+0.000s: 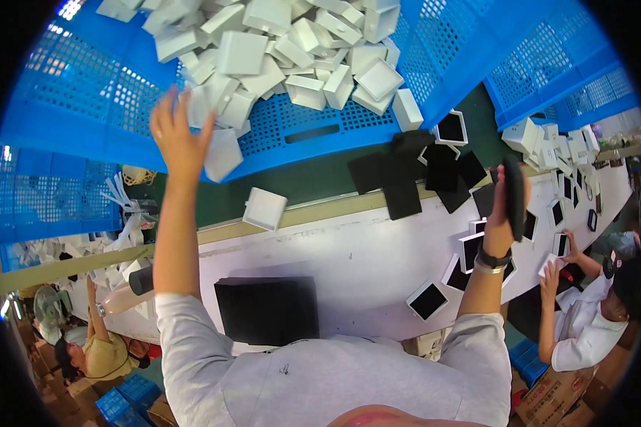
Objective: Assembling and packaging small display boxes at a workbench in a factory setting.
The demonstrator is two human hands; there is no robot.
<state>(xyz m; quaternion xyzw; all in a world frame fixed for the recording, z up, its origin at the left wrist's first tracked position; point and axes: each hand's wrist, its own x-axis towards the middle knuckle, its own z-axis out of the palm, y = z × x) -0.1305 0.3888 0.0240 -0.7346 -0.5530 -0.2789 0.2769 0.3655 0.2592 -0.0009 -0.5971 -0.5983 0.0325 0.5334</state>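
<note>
Up high, the left hand (176,135) reaches into the blue crate (85,121), fingers spread loose, touching a white box (221,153) at the edge of the pile so it can be pulled out; the arm is stretched straight; the right hand (504,206) is bent up at the wrist, gripping a black pad (514,198) over the white table (349,256); more black pads (420,174) lie close by.

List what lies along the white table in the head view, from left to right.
Left hand at the blue crate → loose white box → black stack → open white box with black insert → right hand holding a black pad.
</note>
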